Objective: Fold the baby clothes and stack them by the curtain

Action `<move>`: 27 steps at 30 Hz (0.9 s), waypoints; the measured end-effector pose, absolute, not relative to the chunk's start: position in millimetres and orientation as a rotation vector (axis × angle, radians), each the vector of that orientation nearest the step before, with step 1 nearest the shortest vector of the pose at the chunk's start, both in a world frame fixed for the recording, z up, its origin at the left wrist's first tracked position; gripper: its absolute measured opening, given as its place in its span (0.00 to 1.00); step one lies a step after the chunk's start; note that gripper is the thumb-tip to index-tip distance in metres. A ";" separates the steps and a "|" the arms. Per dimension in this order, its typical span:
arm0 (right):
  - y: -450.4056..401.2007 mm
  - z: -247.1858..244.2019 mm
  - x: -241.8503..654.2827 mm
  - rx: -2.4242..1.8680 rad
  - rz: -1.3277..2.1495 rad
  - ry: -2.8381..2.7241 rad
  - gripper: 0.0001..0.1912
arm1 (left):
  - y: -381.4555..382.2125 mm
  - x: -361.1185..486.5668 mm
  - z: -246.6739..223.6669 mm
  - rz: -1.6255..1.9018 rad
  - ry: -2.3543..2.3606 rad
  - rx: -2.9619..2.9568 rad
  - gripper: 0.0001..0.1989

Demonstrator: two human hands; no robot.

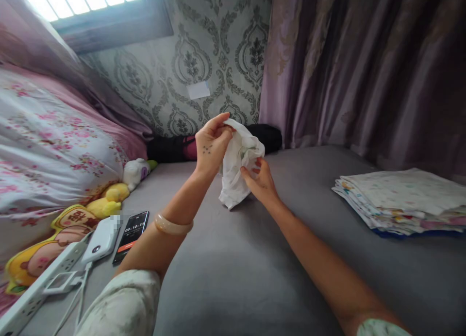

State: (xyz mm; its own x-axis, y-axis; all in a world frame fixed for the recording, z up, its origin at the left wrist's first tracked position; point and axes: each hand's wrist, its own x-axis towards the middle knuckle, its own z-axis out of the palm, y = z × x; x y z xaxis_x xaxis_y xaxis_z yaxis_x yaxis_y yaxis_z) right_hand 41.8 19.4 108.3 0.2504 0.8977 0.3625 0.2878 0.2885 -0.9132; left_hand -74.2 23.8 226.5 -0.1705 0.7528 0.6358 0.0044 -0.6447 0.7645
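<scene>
A crumpled, thin white cloth (238,168) with a faint greenish print hangs above the grey bed sheet, in the middle of the view. Its upper edge is pinched between the thumb and fingers of my left hand (214,141), which wears a bangle at the wrist. Lower on the cloth's right side, my right hand (261,179) grips a gathered part, with some fingertips hidden in the folds. The cloth's exact kind cannot be made out. To the right, a stack of folded printed cloths (404,200) lies apart from both hands.
On the left lie a phone (131,234) showing a timer, a white power bank (102,239), a power strip (43,282) with cables, and plush toys (112,195). Floral bedding (54,137) rises behind them. A dark rolled bundle (169,148) lies along the patterned wall; curtains (327,69) hang at right.
</scene>
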 end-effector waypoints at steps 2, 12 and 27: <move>24.1 118.6 28.6 -1.303 0.559 -1.249 0.33 | 12.0 -80.5 231.6 1.859 0.895 1.674 0.15; 33.2 127.2 24.8 -1.096 0.710 -1.496 0.11 | 4.0 -179.6 217.9 1.949 1.179 1.754 0.15; -46.8 193.2 81.4 -1.243 0.656 -1.841 0.17 | -8.1 -231.4 151.3 1.530 1.244 1.959 0.10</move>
State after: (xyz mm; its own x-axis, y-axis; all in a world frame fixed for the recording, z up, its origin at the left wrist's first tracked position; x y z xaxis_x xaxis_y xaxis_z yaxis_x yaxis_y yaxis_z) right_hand 81.4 -46.8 193.2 -0.1951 0.9239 0.3291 0.5076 0.3823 -0.7722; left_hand -231.4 -8.1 151.3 0.0263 0.8055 0.5920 0.4150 -0.5475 0.7266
